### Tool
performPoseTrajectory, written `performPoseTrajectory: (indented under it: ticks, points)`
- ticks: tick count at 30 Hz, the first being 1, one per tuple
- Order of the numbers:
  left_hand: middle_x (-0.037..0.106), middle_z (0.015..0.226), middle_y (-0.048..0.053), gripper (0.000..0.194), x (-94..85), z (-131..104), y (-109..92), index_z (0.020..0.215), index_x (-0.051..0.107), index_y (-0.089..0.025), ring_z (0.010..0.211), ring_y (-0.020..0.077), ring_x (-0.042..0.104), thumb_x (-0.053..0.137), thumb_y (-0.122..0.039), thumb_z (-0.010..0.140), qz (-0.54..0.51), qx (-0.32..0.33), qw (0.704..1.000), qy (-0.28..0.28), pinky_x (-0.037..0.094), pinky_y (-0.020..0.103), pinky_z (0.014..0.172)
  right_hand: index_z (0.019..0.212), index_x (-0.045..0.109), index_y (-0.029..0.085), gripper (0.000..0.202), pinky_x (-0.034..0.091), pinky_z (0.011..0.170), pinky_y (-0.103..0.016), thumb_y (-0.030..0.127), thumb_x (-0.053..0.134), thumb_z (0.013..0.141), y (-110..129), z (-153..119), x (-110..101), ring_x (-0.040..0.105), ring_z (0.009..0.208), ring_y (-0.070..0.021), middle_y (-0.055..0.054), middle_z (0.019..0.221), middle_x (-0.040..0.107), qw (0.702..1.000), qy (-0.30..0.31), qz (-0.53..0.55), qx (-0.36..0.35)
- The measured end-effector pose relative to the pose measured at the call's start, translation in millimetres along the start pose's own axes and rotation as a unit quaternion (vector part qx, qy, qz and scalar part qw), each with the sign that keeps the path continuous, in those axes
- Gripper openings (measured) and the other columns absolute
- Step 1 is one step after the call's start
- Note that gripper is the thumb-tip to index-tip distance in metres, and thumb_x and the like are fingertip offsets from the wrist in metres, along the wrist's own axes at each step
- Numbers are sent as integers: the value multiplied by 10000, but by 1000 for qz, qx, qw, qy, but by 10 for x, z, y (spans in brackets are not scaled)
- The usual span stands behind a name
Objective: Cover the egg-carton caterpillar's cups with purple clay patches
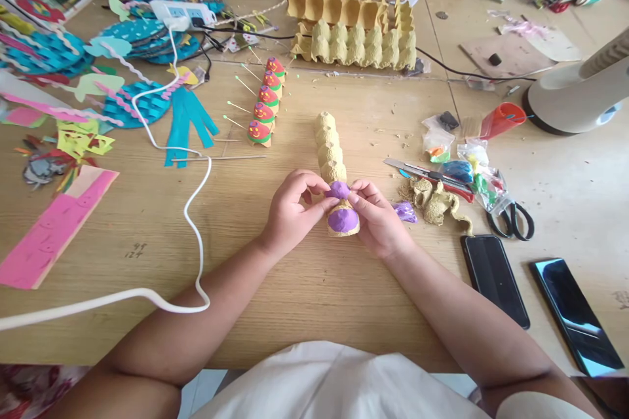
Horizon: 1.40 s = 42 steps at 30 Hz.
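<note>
An egg carton strip (327,134) of several bumps lies lengthwise on the table in front of me. Purple modelling clay (343,219) covers the top of its nearest bump. Over the second bump is another piece of purple clay (338,190), pinched at its left edge by the thumb and fingers of my left hand (293,209). My right hand (377,215) pinches the same piece at its right edge. A small bag with purple clay (405,211) rests just beside my right hand.
A finished red and green caterpillar (265,103) with pins stands left of centre. Egg cartons (363,46) are at the back. A utility knife (427,178), torn carton scraps (435,203), scissors (514,221) and two phones (496,280) lie to the right. A white cable (194,229) winds along the left.
</note>
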<state>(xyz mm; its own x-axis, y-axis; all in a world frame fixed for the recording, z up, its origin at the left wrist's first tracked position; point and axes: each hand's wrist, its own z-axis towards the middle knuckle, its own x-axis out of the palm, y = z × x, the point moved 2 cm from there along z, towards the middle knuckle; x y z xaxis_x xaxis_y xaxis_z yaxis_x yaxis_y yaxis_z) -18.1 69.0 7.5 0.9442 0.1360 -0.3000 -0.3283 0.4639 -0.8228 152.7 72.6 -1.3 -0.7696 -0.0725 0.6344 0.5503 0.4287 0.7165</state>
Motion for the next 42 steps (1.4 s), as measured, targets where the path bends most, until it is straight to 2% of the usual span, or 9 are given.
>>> performPoseTrajectory:
  ticks: [6,13,18,25,28,33,42]
  points:
    - [660,938,31,190,22,-27,31,962,666,-209,847,153,626,814,-261,854,-36,-40,998,29,507,266,696,867,589,226,401,481,631,-220,291,950,704,-8,-5,-25,602,729,-108,47,824,649,1000,-19,-16,11]
    - [657,965,30,182,22,-43,62,987,666,-211,909,156,639,789,-289,878,-71,-75,995,-5,524,271,774,873,574,232,432,494,642,-207,257,960,682,-16,6,-23,637,770,-108,63,806,639,1000,-19,3,11]
    - [659,1048,47,257,36,-53,54,1045,671,-218,969,171,652,818,-299,850,-74,-95,993,12,542,281,809,891,587,232,451,505,624,-201,257,975,663,-20,8,-13,617,679,-87,75,759,651,1000,-2,4,13]
    - [650,1064,51,287,37,-59,92,1055,667,-213,971,171,678,828,-313,839,-123,-140,982,15,585,285,815,896,601,228,408,506,620,-196,274,956,699,-10,5,-9,617,699,-90,64,783,663,1000,-2,6,6]
    - [647,1073,51,286,37,-59,92,1059,662,-213,983,171,681,824,-303,842,-142,-138,980,17,594,283,820,905,604,225,399,487,596,-184,278,948,712,-19,11,-14,586,659,-78,69,767,642,1000,1,6,-2]
    - [645,1072,46,326,37,-59,99,1042,671,-211,984,171,681,862,-304,794,-113,-125,986,18,610,282,826,917,596,229,398,464,576,-185,291,938,723,-31,25,-20,564,640,-79,72,757,621,1000,7,-6,-13]
    - [663,1067,48,355,46,-57,120,1043,660,-205,1004,187,699,866,-311,775,-131,-172,976,25,636,319,843,913,568,243,434,426,542,-193,323,943,711,-35,23,-42,522,585,-82,83,721,610,1000,-1,-21,1]
